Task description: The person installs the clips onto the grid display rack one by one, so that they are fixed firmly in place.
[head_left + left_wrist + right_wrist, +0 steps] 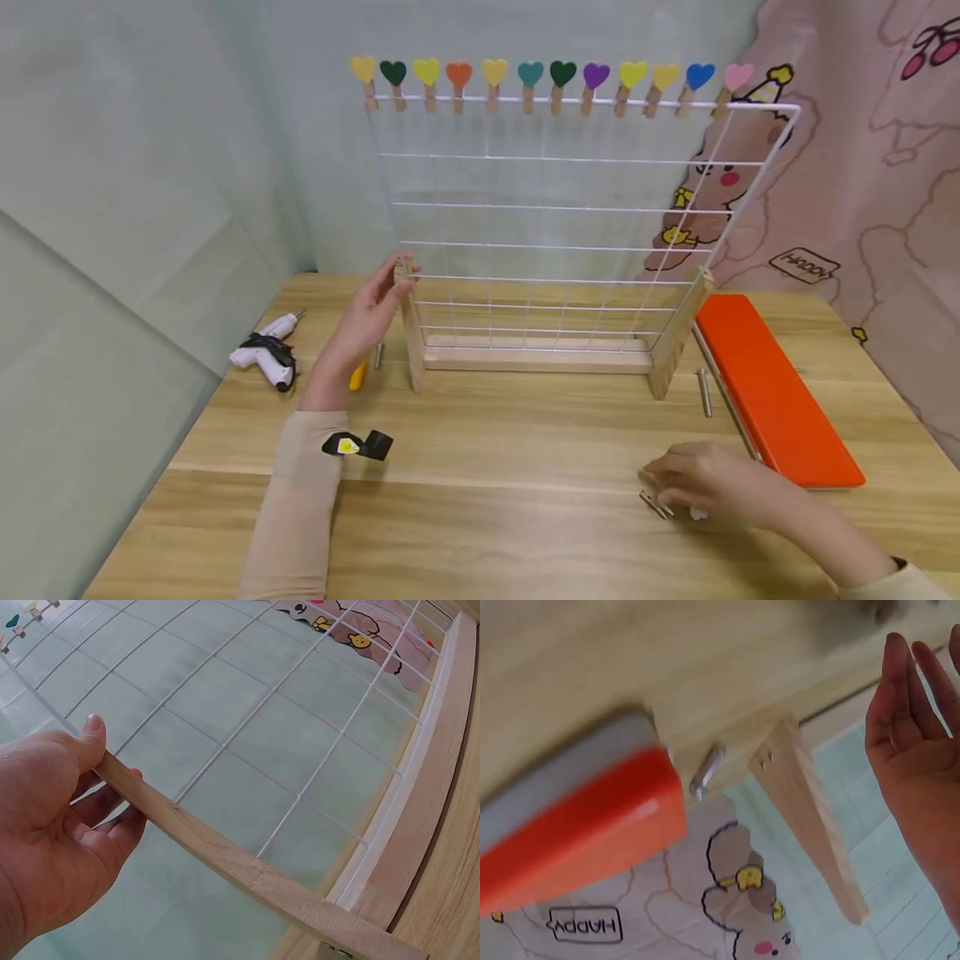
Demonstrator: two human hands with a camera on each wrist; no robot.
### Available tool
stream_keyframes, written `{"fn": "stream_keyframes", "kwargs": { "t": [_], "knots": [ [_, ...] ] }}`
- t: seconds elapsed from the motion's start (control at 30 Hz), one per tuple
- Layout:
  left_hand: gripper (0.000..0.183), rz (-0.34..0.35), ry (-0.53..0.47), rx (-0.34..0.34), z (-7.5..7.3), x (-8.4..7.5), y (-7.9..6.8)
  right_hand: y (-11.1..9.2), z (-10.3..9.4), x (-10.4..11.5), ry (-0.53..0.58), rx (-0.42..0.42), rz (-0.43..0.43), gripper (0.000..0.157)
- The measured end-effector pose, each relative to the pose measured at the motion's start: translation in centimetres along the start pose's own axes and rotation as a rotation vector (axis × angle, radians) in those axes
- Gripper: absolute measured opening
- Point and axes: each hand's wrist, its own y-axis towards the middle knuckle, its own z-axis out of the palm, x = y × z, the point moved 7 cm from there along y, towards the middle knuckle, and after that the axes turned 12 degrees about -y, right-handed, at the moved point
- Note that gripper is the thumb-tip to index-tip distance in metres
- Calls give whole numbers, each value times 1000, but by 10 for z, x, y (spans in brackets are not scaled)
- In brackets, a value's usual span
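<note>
A white wire grid (562, 206) stands upright in a wooden frame, with heart-topped clothespins (531, 75) clipped along its top bar. My left hand (367, 321) grips the top of the frame's left wooden post (412, 342). In the left wrist view its thumb lies on one side of that post (202, 829) and the fingers on the other. Low over the table, my right hand (723, 483) is beside several small screws (654, 505), its fingers loosely extended. A small white piece (698, 513) lies partly under it. Whether its fingertips touch a screw is hard to see.
A red case (776, 387) lies at the right, with a metal rod-like tool (704, 393) beside it. Left of the frame are a white glue gun (266, 350) with a black cord and a yellow-handled tool (359, 374). Cloth hangs behind the table.
</note>
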Motion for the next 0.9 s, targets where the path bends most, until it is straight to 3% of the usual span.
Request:
{"fn": "stream_keyframes", "kwargs": {
  "t": [0.13,0.3,0.53,0.73,0.9],
  "knots": [
    [42,7,1,7,0,-1,-1,-5,10,12,-14,-5,7,33],
    [43,9,-4,18,3,1,-1,-7,15,22,11,-81,-23,29],
    [45,-3,-20,24,8,11,1,-10,18,21,42,-135,-51,26],
    [45,2,-64,23,9,-4,0,-5,15,13,29,-95,-44,21],
    [44,23,-74,8,9,-20,-3,-1,17,2,41,3,78,13]
  ]
}}
